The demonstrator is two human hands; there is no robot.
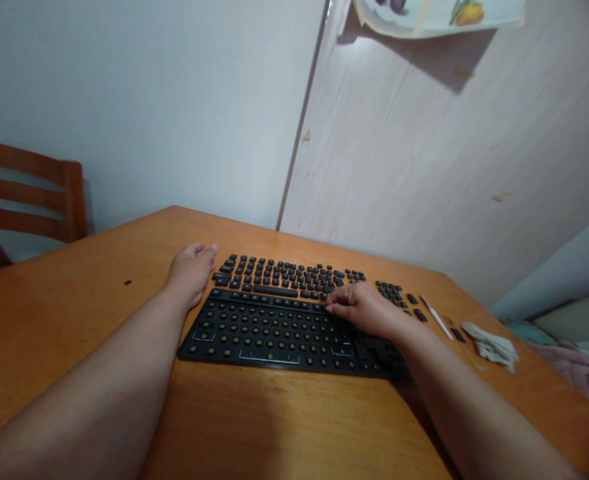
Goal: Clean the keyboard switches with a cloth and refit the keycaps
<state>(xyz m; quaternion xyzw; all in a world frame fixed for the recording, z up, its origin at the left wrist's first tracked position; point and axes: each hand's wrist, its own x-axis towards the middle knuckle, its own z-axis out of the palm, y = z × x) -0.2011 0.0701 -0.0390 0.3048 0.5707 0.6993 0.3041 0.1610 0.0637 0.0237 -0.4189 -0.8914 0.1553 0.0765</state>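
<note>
A black keyboard (pixel 274 337) lies on the wooden table, most of its key positions bare, with caps seated along its top row. Behind it, loose black keycaps (pixel 284 273) are laid out in rows. My right hand (pixel 359 308) is over the top row, right of the middle, thumb and fingertips pinched together on a small keycap mostly hidden by the fingers. The forearm covers part of the keyboard's right end. My left hand (pixel 190 272) rests on the table beside the loose keycaps, near the keyboard's upper left corner. Its fingers are loosely bent, with nothing visible in them.
One small dark piece (pixel 128 283) lies apart on the left of the table (pixel 99 333). To the right are a white pen-like stick (pixel 437 317), a small dark strip (pixel 457 335) and a crumpled pale cloth (pixel 491 345). A wooden chair (pixel 29 193) stands at the far left.
</note>
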